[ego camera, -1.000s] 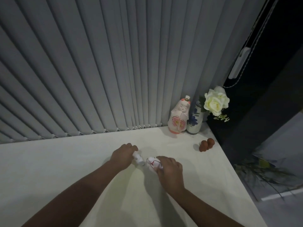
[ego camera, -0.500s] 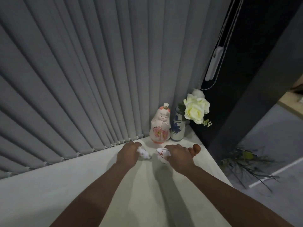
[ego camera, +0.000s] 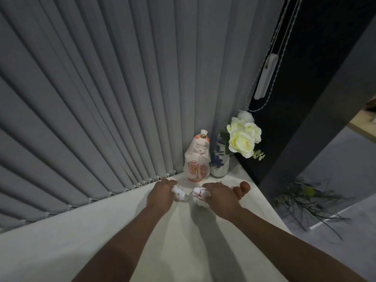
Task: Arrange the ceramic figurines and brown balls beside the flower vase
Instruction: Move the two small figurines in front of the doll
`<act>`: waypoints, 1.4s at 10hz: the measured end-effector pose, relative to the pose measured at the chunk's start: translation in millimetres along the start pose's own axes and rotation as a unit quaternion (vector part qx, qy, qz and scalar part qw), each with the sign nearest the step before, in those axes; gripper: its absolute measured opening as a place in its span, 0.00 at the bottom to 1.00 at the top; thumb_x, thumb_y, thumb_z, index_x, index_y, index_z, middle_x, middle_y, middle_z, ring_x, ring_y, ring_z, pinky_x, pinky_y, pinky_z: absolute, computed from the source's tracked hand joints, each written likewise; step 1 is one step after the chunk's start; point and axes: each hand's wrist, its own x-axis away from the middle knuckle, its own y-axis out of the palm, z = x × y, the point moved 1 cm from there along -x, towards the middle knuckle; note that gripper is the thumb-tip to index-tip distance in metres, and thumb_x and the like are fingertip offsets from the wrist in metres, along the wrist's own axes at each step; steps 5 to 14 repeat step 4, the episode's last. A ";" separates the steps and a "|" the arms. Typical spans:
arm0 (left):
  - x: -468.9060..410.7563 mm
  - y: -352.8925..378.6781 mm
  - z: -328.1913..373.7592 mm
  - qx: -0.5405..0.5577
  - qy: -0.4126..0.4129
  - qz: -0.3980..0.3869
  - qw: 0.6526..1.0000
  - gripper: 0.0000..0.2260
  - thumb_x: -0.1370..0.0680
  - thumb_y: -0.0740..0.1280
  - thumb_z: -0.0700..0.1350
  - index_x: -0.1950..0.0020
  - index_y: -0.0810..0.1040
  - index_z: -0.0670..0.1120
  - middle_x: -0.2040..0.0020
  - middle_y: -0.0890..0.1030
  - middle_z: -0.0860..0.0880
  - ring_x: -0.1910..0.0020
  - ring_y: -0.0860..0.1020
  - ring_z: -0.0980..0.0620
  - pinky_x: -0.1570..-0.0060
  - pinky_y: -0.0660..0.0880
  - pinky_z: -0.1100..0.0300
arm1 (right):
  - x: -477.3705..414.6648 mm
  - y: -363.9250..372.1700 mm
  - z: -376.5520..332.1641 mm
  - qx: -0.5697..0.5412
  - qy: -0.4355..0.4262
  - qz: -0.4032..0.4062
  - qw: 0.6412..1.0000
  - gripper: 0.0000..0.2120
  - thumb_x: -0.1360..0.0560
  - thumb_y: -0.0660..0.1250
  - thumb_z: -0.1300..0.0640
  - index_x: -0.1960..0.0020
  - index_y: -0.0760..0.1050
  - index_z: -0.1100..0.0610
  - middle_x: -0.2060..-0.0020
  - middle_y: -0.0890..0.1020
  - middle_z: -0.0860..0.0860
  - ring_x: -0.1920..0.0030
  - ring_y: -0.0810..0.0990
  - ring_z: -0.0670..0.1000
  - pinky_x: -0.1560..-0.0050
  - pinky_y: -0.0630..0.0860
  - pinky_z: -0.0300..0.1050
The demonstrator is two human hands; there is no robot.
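Observation:
A tall pink-and-white ceramic doll [ego camera: 197,159] stands at the table's far corner, touching a blue-and-white flower vase [ego camera: 219,162] with pale roses [ego camera: 243,139]. My left hand [ego camera: 160,193] grips a small white figurine [ego camera: 180,193] just in front of the doll. My right hand [ego camera: 220,195] holds a second small white figurine with red lines [ego camera: 198,197]. Both figurines sit low, at the tabletop. Two brown balls [ego camera: 243,188] lie right of my right hand, partly hidden by it.
The white table [ego camera: 183,241] ends in an edge close to the balls on the right. Grey vertical blinds [ego camera: 122,98] hang along its far side. A blind cord with a white weight [ego camera: 265,78] hangs above the vase. A dark plant [ego camera: 309,202] lies on the floor to the right.
Both hands have carried the small figurines forward across the table, from its middle to just in front of the doll and vase. The view has followed them closer to the corner.

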 end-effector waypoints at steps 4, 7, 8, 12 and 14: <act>7.6 -0.7 7.2 -0.033 0.015 -0.011 0.999 0.24 0.23 0.63 0.41 0.28 0.66 0.52 0.29 0.71 0.49 0.31 0.69 0.46 0.35 0.71 0.52 | 1.2 -4.9 -0.5 -0.024 -0.005 -0.017 1.000 0.13 0.25 0.65 0.53 0.42 0.76 0.53 0.46 0.82 0.52 0.43 0.77 0.54 0.43 0.70 0.46; 7.6 -0.7 7.2 -0.033 0.015 -0.011 0.999 0.24 0.23 0.63 0.41 0.28 0.66 0.52 0.29 0.71 0.49 0.31 0.69 0.46 0.35 0.71 0.52 | 1.2 -4.9 -0.5 -0.024 -0.005 -0.017 1.000 0.13 0.25 0.65 0.53 0.42 0.76 0.53 0.46 0.82 0.52 0.43 0.77 0.54 0.43 0.70 0.46; 7.6 -0.7 7.2 -0.033 0.015 -0.011 0.999 0.24 0.23 0.63 0.41 0.28 0.66 0.52 0.29 0.71 0.49 0.31 0.69 0.46 0.35 0.71 0.52 | 1.2 -4.9 -0.5 -0.024 -0.005 -0.017 1.000 0.13 0.25 0.65 0.53 0.42 0.76 0.53 0.46 0.82 0.52 0.43 0.77 0.54 0.43 0.70 0.46; 7.6 -0.7 7.2 -0.033 0.015 -0.011 0.999 0.24 0.23 0.63 0.41 0.28 0.66 0.52 0.29 0.71 0.49 0.31 0.69 0.46 0.35 0.71 0.52 | 1.2 -4.9 -0.5 -0.024 -0.005 -0.017 1.000 0.13 0.25 0.65 0.53 0.42 0.76 0.53 0.46 0.82 0.52 0.43 0.77 0.54 0.43 0.70 0.46; 7.6 -0.7 7.2 -0.033 0.015 -0.011 0.999 0.24 0.23 0.63 0.41 0.28 0.66 0.52 0.29 0.71 0.49 0.31 0.69 0.46 0.35 0.71 0.52 | 1.2 -4.9 -0.5 -0.024 -0.005 -0.017 1.000 0.13 0.25 0.65 0.53 0.42 0.76 0.53 0.46 0.82 0.52 0.43 0.77 0.54 0.43 0.70 0.46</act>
